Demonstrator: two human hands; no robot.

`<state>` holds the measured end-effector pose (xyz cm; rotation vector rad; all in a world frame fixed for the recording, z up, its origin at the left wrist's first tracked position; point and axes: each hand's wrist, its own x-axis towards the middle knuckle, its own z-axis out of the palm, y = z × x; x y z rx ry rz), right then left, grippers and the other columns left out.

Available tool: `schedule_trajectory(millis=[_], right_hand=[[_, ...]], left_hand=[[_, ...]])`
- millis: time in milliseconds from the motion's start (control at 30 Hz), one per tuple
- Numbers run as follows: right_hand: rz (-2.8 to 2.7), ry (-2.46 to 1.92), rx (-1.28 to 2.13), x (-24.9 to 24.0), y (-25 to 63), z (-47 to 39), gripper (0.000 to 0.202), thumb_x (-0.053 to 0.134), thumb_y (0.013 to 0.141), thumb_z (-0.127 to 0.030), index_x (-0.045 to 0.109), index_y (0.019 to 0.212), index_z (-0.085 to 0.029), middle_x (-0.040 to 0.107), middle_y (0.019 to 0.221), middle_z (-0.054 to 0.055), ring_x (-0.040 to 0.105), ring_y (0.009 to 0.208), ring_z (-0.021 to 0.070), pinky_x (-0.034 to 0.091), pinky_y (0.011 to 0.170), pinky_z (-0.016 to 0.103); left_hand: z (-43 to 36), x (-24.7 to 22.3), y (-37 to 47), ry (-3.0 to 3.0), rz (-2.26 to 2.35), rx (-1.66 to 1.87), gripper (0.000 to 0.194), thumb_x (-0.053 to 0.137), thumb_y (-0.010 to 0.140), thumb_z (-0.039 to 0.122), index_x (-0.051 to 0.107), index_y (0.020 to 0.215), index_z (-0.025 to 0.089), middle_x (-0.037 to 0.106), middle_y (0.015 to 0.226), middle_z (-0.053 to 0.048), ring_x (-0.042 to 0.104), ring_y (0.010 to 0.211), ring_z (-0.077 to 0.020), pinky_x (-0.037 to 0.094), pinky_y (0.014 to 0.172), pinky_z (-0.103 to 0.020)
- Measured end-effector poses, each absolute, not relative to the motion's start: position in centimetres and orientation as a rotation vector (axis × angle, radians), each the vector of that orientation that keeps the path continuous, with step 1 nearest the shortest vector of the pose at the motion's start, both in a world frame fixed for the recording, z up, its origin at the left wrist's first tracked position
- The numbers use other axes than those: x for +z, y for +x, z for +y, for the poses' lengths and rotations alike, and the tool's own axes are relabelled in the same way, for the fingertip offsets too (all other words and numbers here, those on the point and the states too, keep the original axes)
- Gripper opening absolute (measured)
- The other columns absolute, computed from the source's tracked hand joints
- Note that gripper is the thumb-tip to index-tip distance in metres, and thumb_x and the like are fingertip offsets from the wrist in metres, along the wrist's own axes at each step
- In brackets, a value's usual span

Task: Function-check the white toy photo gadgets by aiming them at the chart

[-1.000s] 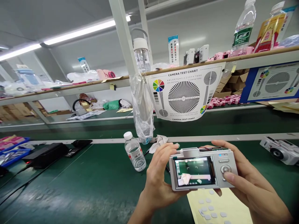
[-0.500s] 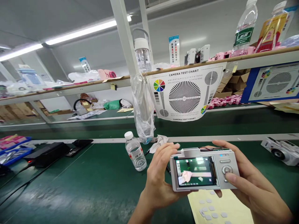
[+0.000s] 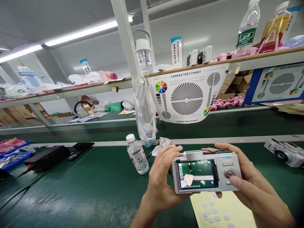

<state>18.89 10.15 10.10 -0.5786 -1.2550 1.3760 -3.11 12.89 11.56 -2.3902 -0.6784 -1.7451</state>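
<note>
"What did the head view show us?"

"Our left hand [image 3: 163, 177] and right hand [image 3: 254, 186] were curled firmly round the ends of a camera [image 3: 206, 172], held between our fingers. Our right thumb [image 3: 236, 182] lay just below the round button [image 3: 229, 172]; whether it pressed, we couldn't tell."

"How far along were we?"

"The screen [image 3: 197, 174] was lit, picturing a tissue [image 3: 161, 145], so we judged it running. Wires [image 3: 209, 151] showed at the top edge between our fingers; closing the casing seemed left."

"And room?"

"A bottle [image 3: 137, 155] stood near our left fingers, with wide bench [image 3: 83, 190] beyond. A yellow sheet [image 3: 234, 205] lay below our right fingers, another camera [image 3: 285, 153] right of them. Ahead, above our fingers, ran the shelf edge [image 3: 261, 60]."
</note>
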Motion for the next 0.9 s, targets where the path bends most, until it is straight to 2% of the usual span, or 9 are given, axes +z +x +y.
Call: schedule_trajectory(millis=[100, 200, 367, 567, 667, 900], right_hand=[[-1.129, -0.606, 1.356, 10.8, 18.1, 9.7, 0.031, 0.064, 0.087, -0.039, 0.058, 0.117, -0.036, 0.062, 0.121, 0.003, 0.065, 0.074, 0.0171, 0.057, 0.055, 0.023], [-1.05, -0.645, 1.33, 11.3, 17.4, 9.3, 0.023, 0.062, 0.088, -0.036, 0.059, 0.111, -0.03, 0.062, 0.12, 0.005, 0.062, 0.07, 0.0146, 0.053, 0.048, 0.019], [-1.016, -0.663, 1.34, 11.4, 17.3, 9.3, 0.03, 0.063, 0.089, -0.038, 0.056, 0.116, -0.029, 0.059, 0.117, 0.006, 0.059, 0.06, 0.0105, 0.053, 0.043, 0.017], [-1.138, -0.589, 1.367, 10.8, 18.1, 10.0, 0.03, 0.06, 0.091, -0.036, 0.054, 0.121, -0.031, 0.06, 0.118, 0.007, 0.064, 0.063, 0.0132, 0.057, 0.044, 0.021], [-1.093, -0.607, 1.367, 10.7, 18.1, 10.0, 0.027, 0.06, 0.092, -0.036, 0.055, 0.118, -0.03, 0.061, 0.118, 0.006, 0.064, 0.065, 0.0125, 0.056, 0.045, 0.019], [-1.159, -0.567, 1.37, 10.7, 18.3, 9.9, 0.03, 0.059, 0.092, -0.037, 0.053, 0.122, -0.031, 0.061, 0.117, 0.007, 0.064, 0.063, 0.0128, 0.058, 0.046, 0.021]], left_hand=[[12.9, 11.5, -3.1, -2.365, -0.656, -1.7, 0.063, 0.077, 0.073, 0.047, 0.051, 0.124, 0.019, 0.069, 0.114, -0.014, 0.065, 0.109, -0.03, 0.056, 0.095, -0.047], [13.0, 11.5, -3.0, -2.346, -0.666, -1.663, 0.062, 0.076, 0.074, 0.046, 0.051, 0.123, 0.018, 0.069, 0.115, -0.015, 0.065, 0.111, -0.0299, 0.057, 0.094, -0.046], [12.8, 11.5, -3.2, -2.367, -0.696, -1.665, 0.068, 0.077, 0.07, 0.053, 0.052, 0.123, 0.019, 0.07, 0.111, -0.014, 0.065, 0.11, -0.032, 0.057, 0.093, -0.049], [12.7, 11.5, -3.1, -2.364, -0.717, -1.67, 0.064, 0.077, 0.071, 0.051, 0.053, 0.122, 0.019, 0.07, 0.113, -0.014, 0.065, 0.11, -0.0315, 0.057, 0.093, -0.047], [12.8, 11.6, -3.0, -2.357, -0.702, -1.662, 0.062, 0.077, 0.072, 0.048, 0.054, 0.121, 0.018, 0.07, 0.113, -0.014, 0.065, 0.11, -0.0307, 0.057, 0.093, -0.046], [12.6, 11.6, -3.1, -2.357, -0.713, -1.663, 0.066, 0.077, 0.071, 0.051, 0.052, 0.123, 0.019, 0.07, 0.112, -0.014, 0.065, 0.11, -0.032, 0.057, 0.093, -0.048]])
